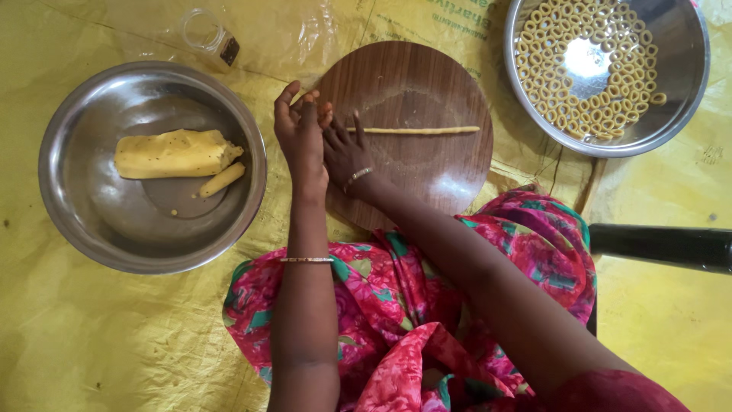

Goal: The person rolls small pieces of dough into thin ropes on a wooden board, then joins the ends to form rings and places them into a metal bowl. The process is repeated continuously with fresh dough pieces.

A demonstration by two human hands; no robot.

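A thin dough rope (415,130) lies straight across the middle of a round wooden board (427,183), at the upper centre of the frame. Both hands meet at its left end. The right hand (347,152) rests on the board with fingers bent toward the rope's tip; whether it actually pinches the dough I cannot tell. The left hand (299,133) stands just beside it, fingers raised and loosely spread, holding nothing that shows.

The rope looks soft, light and easily torn or flattened; it probably wants a light pinch near an end, or flat palms along its length, rather than a squeeze.

At the left of the frame a steel bowl (91,221) holds a yellow dough block (175,152) and a small stub (222,179). At upper right a second bowl (682,91) holds many small dough rings (587,84). A glass jar (207,34) lies at upper left on the yellow sheet (114,336).
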